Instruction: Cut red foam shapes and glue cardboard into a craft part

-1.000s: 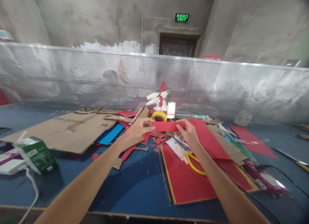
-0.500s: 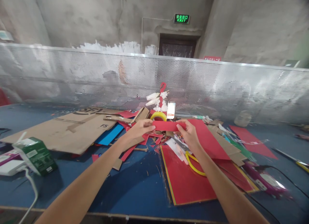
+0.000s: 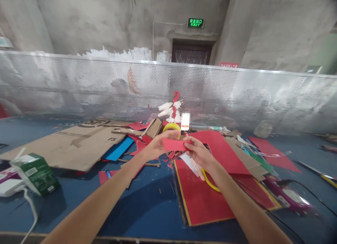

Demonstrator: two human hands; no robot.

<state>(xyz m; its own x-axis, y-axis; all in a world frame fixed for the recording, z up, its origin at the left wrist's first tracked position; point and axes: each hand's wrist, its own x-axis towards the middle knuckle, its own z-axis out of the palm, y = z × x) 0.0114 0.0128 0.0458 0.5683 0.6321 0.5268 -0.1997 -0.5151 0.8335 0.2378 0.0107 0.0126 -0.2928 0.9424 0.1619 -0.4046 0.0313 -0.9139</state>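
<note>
A short red paper strip (image 3: 173, 144) is held up above the middle of the littered table. My right hand (image 3: 200, 153) pinches its right end between thumb and fingers. At the other end is my left hand (image 3: 158, 146), closed loosely around the strip with its fingers reaching behind and above the paper; its thumb is mostly hidden. Just behind the hands lies a yellow tape roll (image 3: 171, 126), partly covered by my left fingers. Under my right forearm, yellow-handled scissors (image 3: 210, 182) rest on a large red sheet (image 3: 207, 205).
Flattened cardboard (image 3: 65, 144) and a blue sheet (image 3: 119, 149) lie to the left, near a green box (image 3: 35, 174). Behind stand white flowers on a red stem (image 3: 175, 110) and a phone-like lit screen (image 3: 185, 121). A purple device (image 3: 288, 195) with a cable sits right.
My hands have drawn closer together and slightly lower. The left fingers have shifted from pinching the strip's end to reaching behind it, and the strip now tilts.
</note>
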